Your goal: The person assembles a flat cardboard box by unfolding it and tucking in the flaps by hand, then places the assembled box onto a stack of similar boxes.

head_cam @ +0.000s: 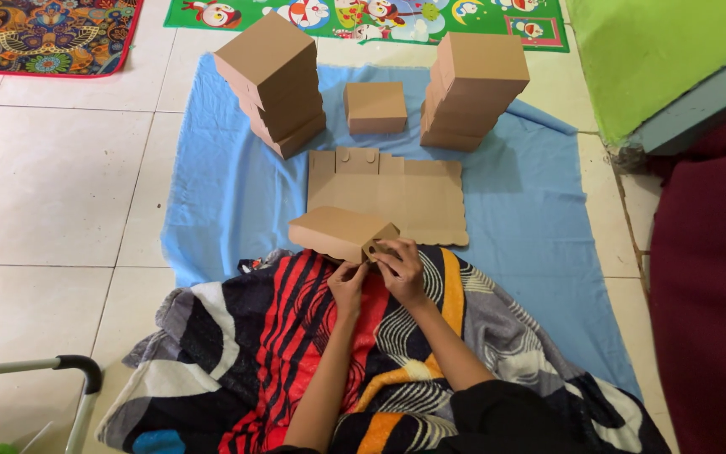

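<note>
A brown cardboard box (pixel 336 232), partly folded, rests on my lap over a striped blanket (pixel 296 336). My left hand (pixel 347 283) and my right hand (pixel 398 267) both pinch the box's end flap at its near right corner. Just beyond it, flat cardboard blanks (pixel 405 197) lie stacked on a blue cloth (pixel 228 193). Further out stand a tall stack of folded boxes (pixel 277 84) on the left, a single box (pixel 375 108) in the middle and another stack (pixel 472 88) on the right.
White floor tiles (pixel 52 185) surround the cloth. Patterned mats (pixel 44 34) lie at the top edge. A green wall (pixel 657 59) and a dark red surface (pixel 707 286) stand on the right. A grey metal handle (pixel 77 366) shows at bottom left.
</note>
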